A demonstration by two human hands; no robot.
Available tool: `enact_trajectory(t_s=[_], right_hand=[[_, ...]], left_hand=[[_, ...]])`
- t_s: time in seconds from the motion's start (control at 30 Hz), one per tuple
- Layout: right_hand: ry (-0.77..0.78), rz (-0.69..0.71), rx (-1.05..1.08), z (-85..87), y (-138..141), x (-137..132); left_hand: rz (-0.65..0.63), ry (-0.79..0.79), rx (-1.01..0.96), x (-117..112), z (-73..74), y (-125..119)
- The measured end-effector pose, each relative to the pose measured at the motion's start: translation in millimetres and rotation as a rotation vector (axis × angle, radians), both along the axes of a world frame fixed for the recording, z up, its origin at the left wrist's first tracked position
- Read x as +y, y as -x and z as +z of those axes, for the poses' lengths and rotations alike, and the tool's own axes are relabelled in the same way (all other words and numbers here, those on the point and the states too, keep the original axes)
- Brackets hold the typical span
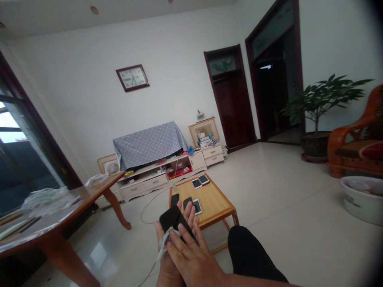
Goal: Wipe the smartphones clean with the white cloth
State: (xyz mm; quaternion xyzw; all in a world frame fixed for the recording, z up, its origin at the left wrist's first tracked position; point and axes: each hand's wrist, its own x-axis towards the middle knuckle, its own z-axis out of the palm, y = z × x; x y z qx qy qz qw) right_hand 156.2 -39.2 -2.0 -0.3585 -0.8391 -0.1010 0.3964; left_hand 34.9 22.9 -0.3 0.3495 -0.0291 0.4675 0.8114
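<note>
A black smartphone (172, 216) lies tilted in my left hand (168, 265), whose fingers and thumb wrap its edges from below. My right hand (196, 255) presses a crumpled pale cloth (164, 243) against the phone's dark face, its fingers lying over both. Much of the cloth and the phone's lower end are hidden under that hand. Just beyond stands a low wooden table (214, 199). On its near side lie a dark phone (174, 199), another dark phone (187, 201) and a white-framed phone (196, 207). Two more phones, a white one (196, 183) and a darker-edged one (204, 179), lie at its far end.
A long wooden table (101, 190) with plastic wrapping stands at left. A white cabinet (155, 183) and a cloth-covered television (149, 143) line the wall. A pale cable (143, 211) trails over the floor. A white tub (362, 203), potted plant (316, 107) and wooden armchair (344, 143) are at right.
</note>
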Motion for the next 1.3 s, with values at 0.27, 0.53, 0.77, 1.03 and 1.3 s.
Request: enact_trajectory(t_s=[0.27,0.53,0.77,1.03,1.3], right_hand=[[0.191,0.003,0.07,10.9,-8.1,-3.0],[0.214,0.013,0.107,14.2,-6.8,-0.3],[0.205,0.134,0.054,13.5,-1.4,0.5],[0.178,0.077,0.047,18.9,2.8,4.2],[0.098,-0.012,0.072,23.8,0.7,9.9]], left_hand=[[0.009,-0.035,-0.048,1.1,-4.1,-1.3],[-0.042,-0.081,-0.059,-5.3,5.7,-6.1],[-0.039,-0.081,-0.072,-12.7,11.7,-6.3],[-0.004,-0.075,-0.035,-8.2,7.1,-3.0],[0.039,-0.07,0.023,-12.4,18.8,-7.1]])
